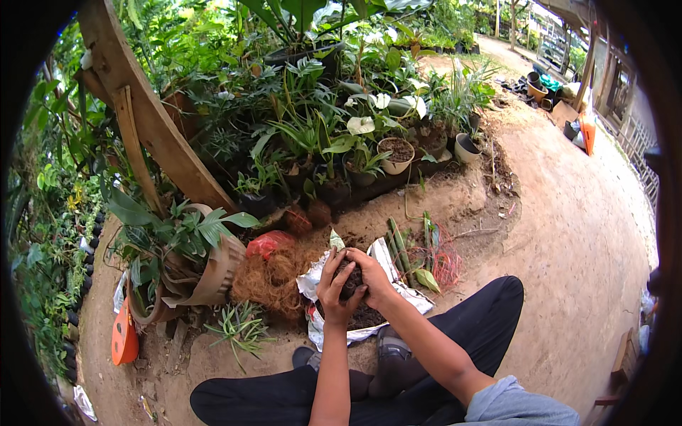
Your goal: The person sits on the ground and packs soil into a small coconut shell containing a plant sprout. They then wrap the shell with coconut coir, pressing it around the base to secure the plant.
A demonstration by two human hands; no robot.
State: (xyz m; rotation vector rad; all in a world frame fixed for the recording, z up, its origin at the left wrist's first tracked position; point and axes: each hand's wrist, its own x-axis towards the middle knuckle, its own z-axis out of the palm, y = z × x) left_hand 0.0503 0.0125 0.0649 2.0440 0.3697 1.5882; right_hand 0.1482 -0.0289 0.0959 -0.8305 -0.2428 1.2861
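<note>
A ball of dark soil (351, 281) is cupped between my two hands. My left hand (335, 293) grips it from the left, with fingers spread over its side. From the right, my right hand (374, 277) curls over its top. A pale, patterned leaf (337, 240) sticks up just beyond my fingertips; its base is hidden. Directly below my hands lies an opened white sack (418, 301), holding loose dark soil (367, 318). Brown coconut fibre (269, 279) is heaped to the left of the sack.
A red plastic bag (269, 243) sits behind the fibre. Cut green stems (400, 250) and tangled red string (446, 263) lie right of the sack. A large pot (226, 271) leans at left, near a spiky small plant (242, 327). Potted plants line the back, below a wooden post (160, 122).
</note>
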